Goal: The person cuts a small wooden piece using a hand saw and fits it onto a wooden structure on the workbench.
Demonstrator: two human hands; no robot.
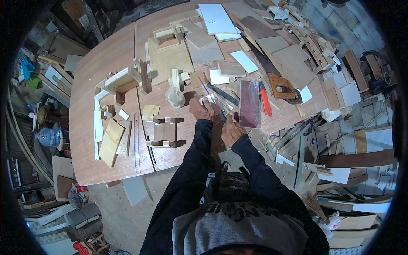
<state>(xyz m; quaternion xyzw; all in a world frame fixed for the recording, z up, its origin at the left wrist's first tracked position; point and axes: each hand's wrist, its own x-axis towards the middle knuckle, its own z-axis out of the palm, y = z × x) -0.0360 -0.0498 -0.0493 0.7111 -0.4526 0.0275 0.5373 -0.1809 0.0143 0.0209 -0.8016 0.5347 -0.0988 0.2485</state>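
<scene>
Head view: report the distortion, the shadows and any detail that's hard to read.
Head view: dark corners surround a round fisheye image, and the large brown wooden table has bowed edges; head view: the small brown wooden tray-like piece casts shadows to its right; head view: fine detail between the bare left hand and bare right hand is too small to make out.

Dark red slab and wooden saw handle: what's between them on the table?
A long red-orange tool lies between the dark red slab and the wooden saw handle, seen in the head view.
</scene>
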